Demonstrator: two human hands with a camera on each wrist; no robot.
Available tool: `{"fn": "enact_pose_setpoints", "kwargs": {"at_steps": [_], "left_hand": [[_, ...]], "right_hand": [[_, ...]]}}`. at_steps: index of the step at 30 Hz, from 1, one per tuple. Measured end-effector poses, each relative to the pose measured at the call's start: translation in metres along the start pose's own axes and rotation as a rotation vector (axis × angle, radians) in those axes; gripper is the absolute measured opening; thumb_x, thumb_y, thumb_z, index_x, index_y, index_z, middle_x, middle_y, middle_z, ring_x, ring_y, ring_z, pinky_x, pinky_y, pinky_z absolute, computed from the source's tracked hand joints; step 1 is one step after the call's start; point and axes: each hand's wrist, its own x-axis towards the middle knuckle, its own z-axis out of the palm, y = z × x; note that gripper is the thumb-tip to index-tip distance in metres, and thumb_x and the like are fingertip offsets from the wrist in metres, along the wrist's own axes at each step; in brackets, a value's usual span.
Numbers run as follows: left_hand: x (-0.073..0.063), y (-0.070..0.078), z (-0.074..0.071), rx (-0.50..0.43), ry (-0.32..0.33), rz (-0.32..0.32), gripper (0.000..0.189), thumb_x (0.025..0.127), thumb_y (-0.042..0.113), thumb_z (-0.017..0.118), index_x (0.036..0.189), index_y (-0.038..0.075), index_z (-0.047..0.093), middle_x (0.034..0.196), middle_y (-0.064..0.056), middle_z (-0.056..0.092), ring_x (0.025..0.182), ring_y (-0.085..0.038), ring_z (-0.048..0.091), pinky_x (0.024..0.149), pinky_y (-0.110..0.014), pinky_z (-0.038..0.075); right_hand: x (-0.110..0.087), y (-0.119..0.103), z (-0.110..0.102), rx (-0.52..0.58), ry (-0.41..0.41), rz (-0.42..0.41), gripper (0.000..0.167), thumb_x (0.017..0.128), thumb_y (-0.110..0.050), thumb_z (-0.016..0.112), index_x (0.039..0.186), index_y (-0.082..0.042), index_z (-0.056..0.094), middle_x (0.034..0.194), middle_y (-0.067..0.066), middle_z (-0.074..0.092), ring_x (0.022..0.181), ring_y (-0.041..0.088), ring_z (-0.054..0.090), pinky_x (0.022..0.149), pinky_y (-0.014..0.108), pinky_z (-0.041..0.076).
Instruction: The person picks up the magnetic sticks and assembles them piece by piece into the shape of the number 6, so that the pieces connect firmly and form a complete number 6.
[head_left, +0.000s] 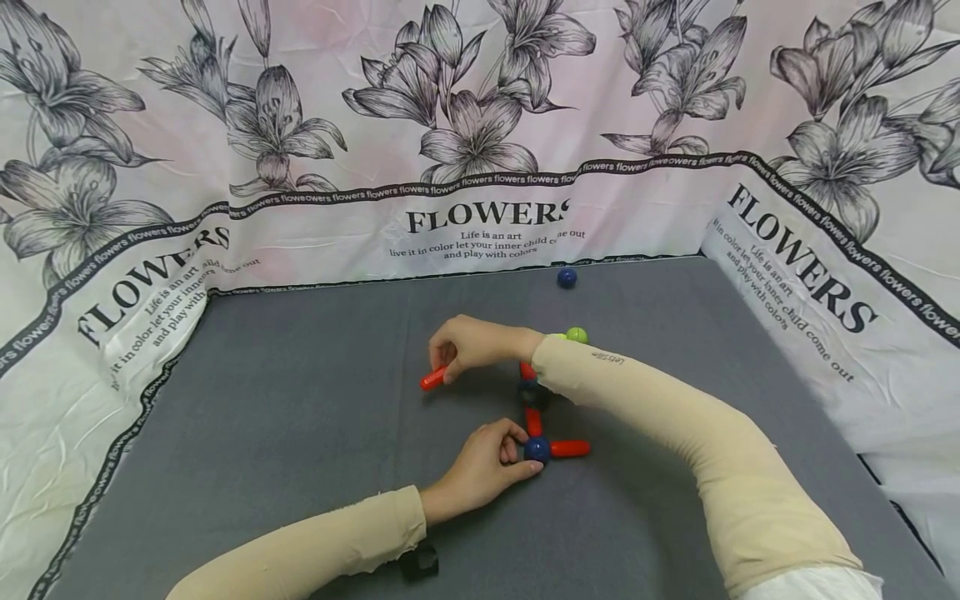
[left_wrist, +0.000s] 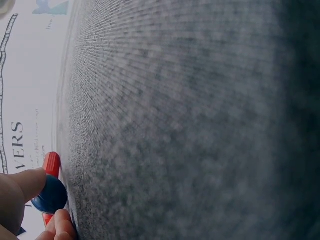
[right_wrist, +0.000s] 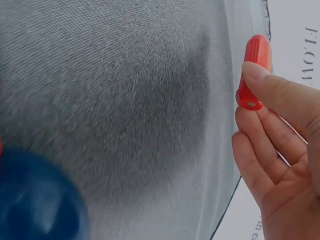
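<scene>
My left hand [head_left: 480,468] pinches a blue ball [head_left: 537,449] between thumb and fingers on the grey cloth. From that ball one red rod [head_left: 571,448] points right and another red rod [head_left: 533,422] runs away from me to a dark blue ball [head_left: 533,393]. Beyond it, a further red rod [head_left: 527,369] is partly hidden by my right forearm. Left of this joined piece, my right hand [head_left: 480,343] holds a loose red rod [right_wrist: 257,52] between thumb and fingers, above the cloth. A small hole shows in the rod's near end in the right wrist view.
A green ball [head_left: 577,334] shows just behind my right sleeve. Farther back, another blue ball [head_left: 567,277] lies near the cloth's rear edge. Some black object [head_left: 420,562] sits by my left sleeve. Flower-printed fabric [head_left: 480,125] encloses the back and sides.
</scene>
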Motion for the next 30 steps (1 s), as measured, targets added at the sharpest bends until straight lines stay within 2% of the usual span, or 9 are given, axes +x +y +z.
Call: {"fn": "enact_pose_setpoints", "kwargs": {"at_steps": [4,7,12,18,26,30], "left_hand": [[0.001,-0.001,0.0,0.004,-0.005,0.007,0.031,0.086,0.029,0.078,0.107,0.011,0.063,0.078,0.0,0.059,0.069,-0.007,0.047,0.07,-0.019,0.039],[0.001,-0.002,0.0,0.01,-0.015,0.007,0.031,0.087,0.03,0.077,0.107,0.012,0.063,0.078,0.002,0.058,0.069,-0.005,0.046,0.07,-0.019,0.039],[0.002,-0.001,-0.002,0.005,-0.034,-0.003,0.032,0.087,0.03,0.077,0.108,0.011,0.062,0.078,0.004,0.057,0.068,-0.003,0.046,0.067,-0.018,0.04],[0.003,-0.001,-0.005,-0.023,-0.054,-0.013,0.032,0.087,0.029,0.077,0.108,0.01,0.063,0.078,0.004,0.056,0.064,-0.003,0.047,0.059,-0.017,0.042],[0.007,0.0,-0.01,-0.051,-0.092,-0.052,0.035,0.087,0.031,0.077,0.109,0.008,0.063,0.077,0.003,0.058,0.062,-0.005,0.049,0.056,-0.017,0.042],[0.01,0.001,-0.015,-0.073,-0.09,-0.086,0.034,0.089,0.033,0.074,0.109,0.008,0.063,0.078,0.003,0.06,0.061,-0.007,0.051,0.054,-0.019,0.044]], "right_hand": [[-0.013,0.003,-0.007,0.002,0.014,0.007,0.028,0.083,-0.018,0.081,0.111,-0.019,0.074,0.099,-0.004,0.075,0.086,0.005,0.068,0.078,0.021,0.056],[-0.026,0.006,-0.012,0.0,0.022,0.024,0.034,0.085,-0.018,0.078,0.119,-0.018,0.073,0.108,-0.002,0.075,0.088,0.006,0.068,0.08,0.022,0.056],[-0.051,0.013,-0.017,0.015,0.05,0.064,0.031,0.089,-0.019,0.074,0.121,-0.017,0.072,0.113,-0.001,0.074,0.09,0.006,0.069,0.082,0.025,0.056],[-0.079,0.017,-0.023,0.039,0.109,0.145,0.029,0.091,-0.02,0.072,0.12,-0.02,0.072,0.106,-0.001,0.075,0.09,0.01,0.068,0.081,0.028,0.055],[-0.117,0.025,-0.032,0.192,0.218,0.242,0.03,0.09,-0.018,0.073,0.12,-0.014,0.071,0.106,0.006,0.074,0.09,0.021,0.069,0.078,0.033,0.056],[-0.135,0.032,-0.032,0.233,0.258,0.277,0.031,0.089,-0.022,0.074,0.119,-0.013,0.07,0.107,0.007,0.074,0.09,0.02,0.069,0.079,0.032,0.055]]}}
